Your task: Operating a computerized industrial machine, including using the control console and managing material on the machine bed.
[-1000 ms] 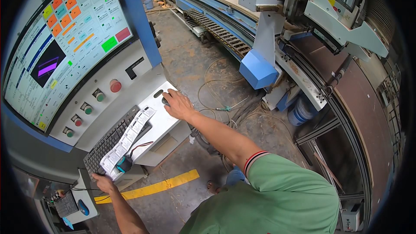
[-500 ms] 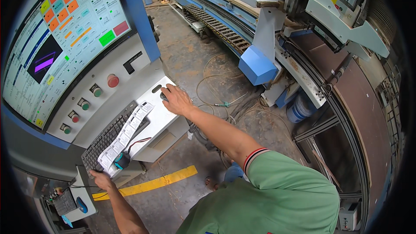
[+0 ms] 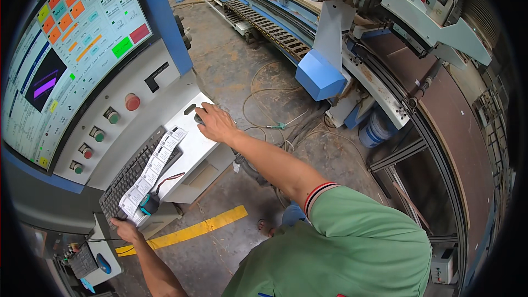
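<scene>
Computer mouse [image 3: 199,119], dark, sits on the white shelf [image 3: 192,148] just past the right end of the black keyboard [image 3: 122,187]; from my remote post I see only its edge, because my right hand [image 3: 218,123] covers the rest. The fingers of that hand curve loosely over the mouse and have hold of it. At the keyboard's left end, my left hand [image 3: 127,231] touches the corner; part of its fingers is hidden, so I cannot tell how far they close. Lying over the keyboard I have a long strip of printed labels [image 3: 155,167], and just beside the keyboard's near edge a black-and-teal object [image 3: 148,204] whose kind I cannot make out. Behind the keyboard rises a panel with a row of red and green push buttons [image 3: 99,136], and above them a lit screen [image 3: 104,16]. Left of the keyboard I see a blue mouse [image 3: 103,263] on another shelf. Before the keyboard, a yellow stripe [image 3: 198,230] crosses the floor; well to its right stands a machine with a blue cover [image 3: 320,77].
</scene>
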A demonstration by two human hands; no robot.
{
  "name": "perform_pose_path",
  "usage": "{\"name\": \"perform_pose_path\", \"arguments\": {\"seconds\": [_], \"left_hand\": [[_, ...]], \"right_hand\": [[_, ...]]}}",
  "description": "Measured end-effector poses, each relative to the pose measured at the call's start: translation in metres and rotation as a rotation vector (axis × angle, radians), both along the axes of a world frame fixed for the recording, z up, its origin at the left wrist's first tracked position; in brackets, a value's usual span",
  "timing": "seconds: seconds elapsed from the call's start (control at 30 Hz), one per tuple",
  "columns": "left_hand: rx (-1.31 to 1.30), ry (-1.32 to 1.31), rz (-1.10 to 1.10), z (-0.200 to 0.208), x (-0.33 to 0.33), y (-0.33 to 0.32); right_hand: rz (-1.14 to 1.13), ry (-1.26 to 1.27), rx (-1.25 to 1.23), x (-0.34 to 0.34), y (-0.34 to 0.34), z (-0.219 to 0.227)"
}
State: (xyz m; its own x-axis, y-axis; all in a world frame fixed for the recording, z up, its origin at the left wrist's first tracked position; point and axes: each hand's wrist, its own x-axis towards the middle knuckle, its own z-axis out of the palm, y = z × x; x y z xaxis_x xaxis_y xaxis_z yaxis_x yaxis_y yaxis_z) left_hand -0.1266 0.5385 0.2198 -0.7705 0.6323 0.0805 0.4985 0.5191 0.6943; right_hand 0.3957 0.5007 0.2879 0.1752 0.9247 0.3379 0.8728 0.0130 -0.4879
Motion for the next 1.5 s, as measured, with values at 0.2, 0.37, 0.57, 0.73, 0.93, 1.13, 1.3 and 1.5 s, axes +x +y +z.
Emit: {"name": "perform_pose_path", "arguments": {"seconds": [0.2,0.37,0.57,0.73,0.93,1.13,1.3,1.5], "left_hand": [[0.000,0.008,-0.002,-0.002,-0.005,-0.001],[-0.001,0.013,-0.004,0.000,0.002,-0.003],[-0.004,-0.002,-0.003,0.001,-0.001,-0.002],[0.023,-0.030,-0.005,0.002,-0.001,-0.003],[0.006,-0.016,-0.006,0.004,0.002,-0.005],[0.001,-0.018,-0.004,0.002,-0.001,-0.004],[-0.013,-0.027,0.007,0.002,0.000,-0.002],[-0.019,-0.032,0.008,0.001,0.000,-0.003]], "right_hand": [[-0.002,0.008,0.004,-0.003,0.000,0.000],[-0.008,0.007,-0.006,-0.001,0.000,-0.001],[0.005,0.000,0.017,0.000,0.001,-0.004],[0.010,-0.001,0.020,-0.001,0.002,-0.004],[0.005,0.009,-0.020,0.000,0.000,-0.001],[0.002,0.010,-0.010,-0.002,0.000,-0.001],[-0.004,0.000,0.020,0.000,0.001,-0.004],[0.000,-0.005,0.015,0.000,0.000,-0.001]]}}
